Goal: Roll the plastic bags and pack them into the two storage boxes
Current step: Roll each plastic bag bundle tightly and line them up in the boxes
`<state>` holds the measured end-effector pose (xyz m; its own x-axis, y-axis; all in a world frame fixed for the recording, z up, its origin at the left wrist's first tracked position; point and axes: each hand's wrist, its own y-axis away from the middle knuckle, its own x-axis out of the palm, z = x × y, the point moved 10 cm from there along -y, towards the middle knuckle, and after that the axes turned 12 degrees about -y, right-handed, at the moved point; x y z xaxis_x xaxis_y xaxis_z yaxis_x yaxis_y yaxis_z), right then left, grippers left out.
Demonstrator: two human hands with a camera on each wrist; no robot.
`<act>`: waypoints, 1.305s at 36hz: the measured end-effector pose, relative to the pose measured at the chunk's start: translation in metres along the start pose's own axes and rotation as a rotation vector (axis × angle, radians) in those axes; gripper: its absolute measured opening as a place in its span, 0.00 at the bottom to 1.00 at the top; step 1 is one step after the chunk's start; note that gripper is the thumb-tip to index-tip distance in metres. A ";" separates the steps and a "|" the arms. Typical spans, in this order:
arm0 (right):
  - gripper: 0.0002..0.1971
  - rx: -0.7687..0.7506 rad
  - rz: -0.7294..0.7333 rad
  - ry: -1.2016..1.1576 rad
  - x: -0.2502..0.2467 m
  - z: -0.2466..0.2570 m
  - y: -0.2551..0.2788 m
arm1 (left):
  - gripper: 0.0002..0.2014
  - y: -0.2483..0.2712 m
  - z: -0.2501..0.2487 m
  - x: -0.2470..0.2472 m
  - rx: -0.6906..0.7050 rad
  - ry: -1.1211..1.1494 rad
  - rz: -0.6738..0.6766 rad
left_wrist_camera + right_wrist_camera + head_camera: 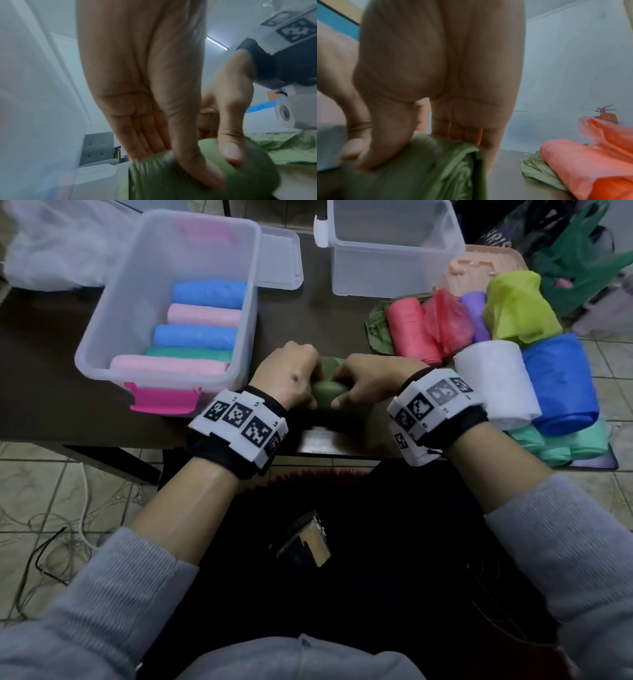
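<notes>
A dark green plastic bag roll (327, 393) lies on the table near its front edge. My left hand (291, 374) grips its left part and my right hand (370, 378) grips its right part, fingers curled over the top, thumbs underneath. In the left wrist view the green roll (197, 180) sits under my left hand (180, 155), with the other hand's thumb pressed on it. In the right wrist view my right hand (426, 142) holds the green roll (428, 169). The left storage box (102, 350) holds several rolled bags (195, 337). The right storage box (390, 251) looks empty.
A pile of rolled and loose bags (507, 350) in red, purple, yellow-green, white, blue and mint fills the table's right side. A clear lid (281, 258) lies behind the left box. A white bag (51, 251) sits far left. A red roll (583, 162) lies close on my right.
</notes>
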<state>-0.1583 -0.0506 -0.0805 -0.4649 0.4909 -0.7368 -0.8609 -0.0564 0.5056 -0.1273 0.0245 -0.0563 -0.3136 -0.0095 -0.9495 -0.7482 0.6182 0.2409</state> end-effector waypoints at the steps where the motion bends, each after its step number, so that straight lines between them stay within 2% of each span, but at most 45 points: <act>1: 0.16 0.016 0.040 -0.017 0.003 -0.002 0.001 | 0.22 0.001 0.001 0.001 -0.002 0.016 0.023; 4: 0.18 0.041 0.068 -0.099 0.009 -0.006 0.004 | 0.21 -0.001 0.001 0.006 -0.010 0.031 0.091; 7: 0.24 -0.022 -0.079 -0.186 0.006 -0.001 0.009 | 0.22 -0.006 0.001 0.009 -0.012 0.042 0.133; 10: 0.23 -0.076 -0.326 0.001 0.001 0.011 0.024 | 0.22 -0.010 0.003 0.009 -0.013 0.054 0.158; 16: 0.30 -0.074 -0.438 0.178 0.019 0.018 0.034 | 0.21 -0.016 0.003 0.005 -0.002 0.072 0.119; 20: 0.27 -0.081 -0.407 0.112 0.016 0.008 0.023 | 0.17 -0.013 0.005 -0.004 -0.006 0.089 -0.030; 24: 0.30 -0.081 -0.329 -0.014 0.009 -0.002 0.011 | 0.30 -0.009 0.003 0.007 0.036 0.048 0.001; 28: 0.33 -0.054 -0.242 -0.024 0.003 -0.007 0.000 | 0.32 -0.008 0.005 0.009 0.065 0.007 -0.040; 30: 0.38 -0.029 -0.206 -0.036 0.000 -0.008 -0.005 | 0.31 -0.009 0.008 0.009 0.062 0.025 -0.054; 33: 0.53 0.023 -0.132 -0.048 0.004 -0.010 -0.013 | 0.31 -0.009 0.008 0.009 0.056 0.041 -0.054; 35: 0.56 0.053 -0.109 -0.004 0.009 -0.011 -0.019 | 0.31 -0.010 0.007 0.009 0.060 0.041 -0.051; 40: 0.48 0.068 -0.120 0.031 0.012 -0.011 -0.028 | 0.30 -0.011 0.009 0.010 0.054 0.037 -0.056; 44: 0.37 0.020 -0.145 0.079 0.010 -0.005 -0.030 | 0.30 -0.011 0.008 0.011 0.059 0.050 -0.063; 47: 0.38 -0.006 -0.171 0.069 0.010 -0.005 -0.025 | 0.30 -0.011 0.010 0.012 0.057 0.063 -0.063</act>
<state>-0.1427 -0.0483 -0.1030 -0.3247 0.4334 -0.8407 -0.9297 0.0170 0.3679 -0.1169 0.0255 -0.0721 -0.3050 -0.0980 -0.9473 -0.7337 0.6583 0.1682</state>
